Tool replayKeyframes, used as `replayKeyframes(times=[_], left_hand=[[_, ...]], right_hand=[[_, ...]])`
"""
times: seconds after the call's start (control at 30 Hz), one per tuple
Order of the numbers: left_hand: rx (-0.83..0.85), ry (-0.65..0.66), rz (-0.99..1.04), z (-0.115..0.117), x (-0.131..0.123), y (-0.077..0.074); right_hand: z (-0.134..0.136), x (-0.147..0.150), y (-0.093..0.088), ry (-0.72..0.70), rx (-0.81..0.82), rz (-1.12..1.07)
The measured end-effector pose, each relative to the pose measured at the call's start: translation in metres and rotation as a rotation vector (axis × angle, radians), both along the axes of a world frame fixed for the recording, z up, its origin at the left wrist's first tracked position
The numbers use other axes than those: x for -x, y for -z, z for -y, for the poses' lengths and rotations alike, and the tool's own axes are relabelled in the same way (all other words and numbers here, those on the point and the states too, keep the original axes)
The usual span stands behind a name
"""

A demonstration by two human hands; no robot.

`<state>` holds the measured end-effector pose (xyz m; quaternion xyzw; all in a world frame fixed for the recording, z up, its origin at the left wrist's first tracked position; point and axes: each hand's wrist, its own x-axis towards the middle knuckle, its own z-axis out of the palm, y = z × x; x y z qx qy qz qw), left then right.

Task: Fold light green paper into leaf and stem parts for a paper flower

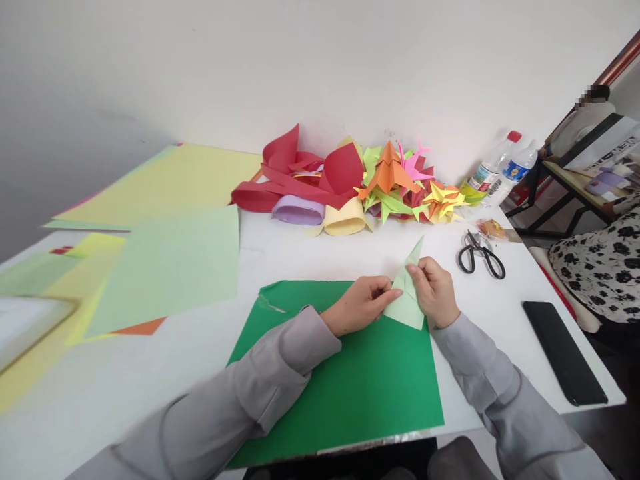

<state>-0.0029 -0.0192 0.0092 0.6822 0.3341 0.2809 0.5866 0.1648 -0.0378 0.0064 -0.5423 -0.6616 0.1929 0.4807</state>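
Pale-green folded paper [406, 312] pinched in both hands, left hand [359, 305] at its left edge, right hand [436, 293] at its right; tip above the grip, broad end below, over a green sheet [350, 380]. Farther back, two plastic bottles [484, 177], contents unclear.

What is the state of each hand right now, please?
Left hand: closed, holding the left edge of the folded pale green paper.
Right hand: closed, holding the same paper's right edge.
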Motion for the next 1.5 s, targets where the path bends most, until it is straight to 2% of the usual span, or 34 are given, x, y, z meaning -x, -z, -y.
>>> replayKeyframes(times=[0.2,0.43,0.67,0.73,0.97,1.1,1.3,1.4,1.5], left_hand=[[-0.213,-0.059,-0.036,-0.0027,-0.0037,0.0033],[-0.213,-0.033,-0.012,0.0006,-0.0024,0.0034],[-0.335,-0.047,-0.092,-0.0027,-0.0045,0.0078],[-0.311,-0.052,-0.090,-0.0025,-0.0040,0.0078],[-0.011,0.043,0.009,0.0017,0.0005,0.0041],[-0.007,0.049,0.027,0.0014,0.0002,0.0054],[-0.118,0.053,0.001,-0.0003,0.0003,0.0047],[-0.071,0.062,0.016,-0.0012,0.0016,0.0039],[0.012,-0.005,0.091,-0.0025,0.0022,0.0043]], right_hand=[[0.0000,0.0001,0.0024,0.034,0.040,-0.080],[-0.0031,-0.0018,0.0008,0.097,0.040,-0.157],[-0.0054,-0.0017,0.0042,0.098,0.024,-0.172],[-0.0057,-0.0019,0.0049,0.095,0.035,-0.185],[-0.0074,-0.0025,0.0037,0.084,0.058,-0.220],[-0.0087,-0.0030,0.0059,0.077,0.062,-0.220],[-0.0074,-0.0032,0.0029,0.078,0.036,-0.198],[-0.0065,-0.0019,0.0010,0.053,0.078,-0.251],[-0.0048,0.0014,0.0028,-0.029,0.159,-0.275]])
